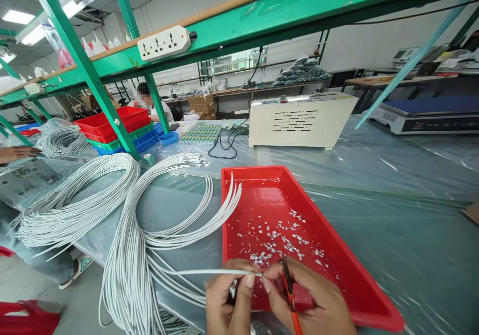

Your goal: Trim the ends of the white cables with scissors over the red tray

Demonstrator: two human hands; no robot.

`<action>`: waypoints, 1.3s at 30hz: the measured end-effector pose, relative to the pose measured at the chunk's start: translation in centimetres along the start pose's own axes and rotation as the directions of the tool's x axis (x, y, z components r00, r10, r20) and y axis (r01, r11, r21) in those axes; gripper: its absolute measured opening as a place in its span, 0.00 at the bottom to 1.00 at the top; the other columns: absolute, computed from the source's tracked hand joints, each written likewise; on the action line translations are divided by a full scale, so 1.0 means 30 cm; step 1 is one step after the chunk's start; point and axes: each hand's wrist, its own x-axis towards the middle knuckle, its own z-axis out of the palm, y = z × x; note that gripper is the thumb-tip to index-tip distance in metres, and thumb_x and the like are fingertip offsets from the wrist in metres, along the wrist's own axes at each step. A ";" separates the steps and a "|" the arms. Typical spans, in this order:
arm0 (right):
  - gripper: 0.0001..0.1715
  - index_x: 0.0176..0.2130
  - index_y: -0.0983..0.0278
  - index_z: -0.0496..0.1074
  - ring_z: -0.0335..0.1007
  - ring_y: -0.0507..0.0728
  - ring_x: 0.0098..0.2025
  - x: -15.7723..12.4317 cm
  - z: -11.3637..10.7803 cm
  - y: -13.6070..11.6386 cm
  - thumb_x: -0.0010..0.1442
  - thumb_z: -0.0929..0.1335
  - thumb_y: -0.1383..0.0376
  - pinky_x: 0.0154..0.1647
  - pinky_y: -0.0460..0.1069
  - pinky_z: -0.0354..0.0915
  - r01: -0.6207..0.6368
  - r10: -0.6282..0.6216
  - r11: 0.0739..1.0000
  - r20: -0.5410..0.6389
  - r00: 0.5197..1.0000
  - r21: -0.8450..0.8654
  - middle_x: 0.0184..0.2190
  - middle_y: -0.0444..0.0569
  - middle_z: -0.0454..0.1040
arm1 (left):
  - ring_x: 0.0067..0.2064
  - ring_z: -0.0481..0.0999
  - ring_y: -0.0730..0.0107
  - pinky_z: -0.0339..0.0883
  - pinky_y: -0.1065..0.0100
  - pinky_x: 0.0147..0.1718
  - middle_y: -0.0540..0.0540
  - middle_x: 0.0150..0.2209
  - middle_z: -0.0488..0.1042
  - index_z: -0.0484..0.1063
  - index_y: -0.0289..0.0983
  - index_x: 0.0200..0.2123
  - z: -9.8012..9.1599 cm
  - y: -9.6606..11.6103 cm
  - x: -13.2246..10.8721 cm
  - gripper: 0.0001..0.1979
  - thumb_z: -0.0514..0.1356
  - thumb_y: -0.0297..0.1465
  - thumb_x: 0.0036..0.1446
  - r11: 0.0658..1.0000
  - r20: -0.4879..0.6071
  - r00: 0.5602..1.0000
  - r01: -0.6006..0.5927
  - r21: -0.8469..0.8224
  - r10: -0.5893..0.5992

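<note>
My left hand is closed, thumb and forefinger pinching a white cable close to its end. A small shiny dark-and-silver object shows in its curled fingers; its kind is unclear. My right hand meets it at the cable's tip, thumb and finger pinched there. Across the right palm lies a slim tool with orange handles and a dark end, perhaps small pliers or cutters. Both hands are over the near part of a red tray scattered with silvery foil scraps.
Bundled white cables cover the table's left, some ends reaching over the tray rim. Another coil lies beyond. A cream machine stands behind the tray. A green shelf frame crosses overhead. Another person's hand is at far left.
</note>
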 end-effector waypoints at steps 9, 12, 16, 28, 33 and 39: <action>0.07 0.25 0.64 0.64 0.63 0.49 0.17 -0.003 0.001 -0.003 0.54 0.63 0.69 0.19 0.42 0.61 0.006 -0.006 0.993 0.005 1.000 -0.116 0.17 0.41 0.64 | 0.35 0.76 0.59 0.67 0.64 0.37 0.43 0.31 0.79 0.77 0.38 0.29 0.007 -0.013 -0.013 0.06 0.61 0.33 0.52 0.998 -0.064 0.998 -0.020 0.059 0.024; 0.07 0.25 0.63 0.64 0.62 0.49 0.17 -0.001 0.001 -0.003 0.54 0.62 0.70 0.19 0.43 0.60 0.037 -0.038 0.988 -0.006 0.999 -0.149 0.17 0.40 0.63 | 0.32 0.76 0.61 0.67 0.67 0.34 0.44 0.29 0.79 0.78 0.38 0.27 0.008 0.005 -0.002 0.08 0.61 0.35 0.52 0.998 -0.036 0.999 0.036 0.048 -0.034; 0.08 0.25 0.63 0.64 0.62 0.49 0.17 -0.010 0.006 -0.004 0.54 0.62 0.71 0.18 0.43 0.59 0.112 -0.117 0.976 -0.015 0.993 -0.188 0.17 0.41 0.63 | 0.30 0.76 0.62 0.67 0.68 0.32 0.44 0.27 0.79 0.77 0.37 0.25 0.012 0.017 0.010 0.12 0.61 0.39 0.51 0.995 0.000 0.995 0.096 0.035 -0.096; 0.09 0.39 0.64 0.68 0.71 0.55 0.26 0.010 -0.075 0.058 0.58 0.62 0.67 0.28 0.46 0.62 0.115 -0.167 0.888 -0.078 0.983 -0.445 0.27 0.47 0.73 | 0.28 0.73 0.68 0.64 0.72 0.30 0.45 0.24 0.77 0.75 0.34 0.22 0.001 0.047 0.054 0.14 0.63 0.40 0.49 0.946 0.055 0.948 0.318 -0.064 -0.315; 0.12 0.27 0.61 0.69 0.67 0.56 0.19 0.022 -0.111 0.103 0.59 0.61 0.62 0.19 0.49 0.57 0.023 -0.089 0.788 -0.077 0.993 -0.615 0.19 0.43 0.70 | 0.27 0.71 0.70 0.62 0.72 0.31 0.48 0.20 0.75 0.73 0.35 0.20 0.013 0.063 0.077 0.15 0.64 0.41 0.47 0.913 0.093 0.920 0.389 -0.124 -0.380; 0.08 0.38 0.63 0.70 0.68 0.51 0.23 0.033 -0.090 0.054 0.57 0.65 0.70 0.25 0.43 0.65 0.129 -0.126 0.983 0.036 0.991 -0.129 0.23 0.42 0.70 | 0.26 0.68 0.74 0.61 0.74 0.29 0.50 0.20 0.72 0.69 0.34 0.18 0.015 0.036 0.083 0.17 0.64 0.42 0.47 0.878 0.122 0.893 0.449 -0.165 -0.434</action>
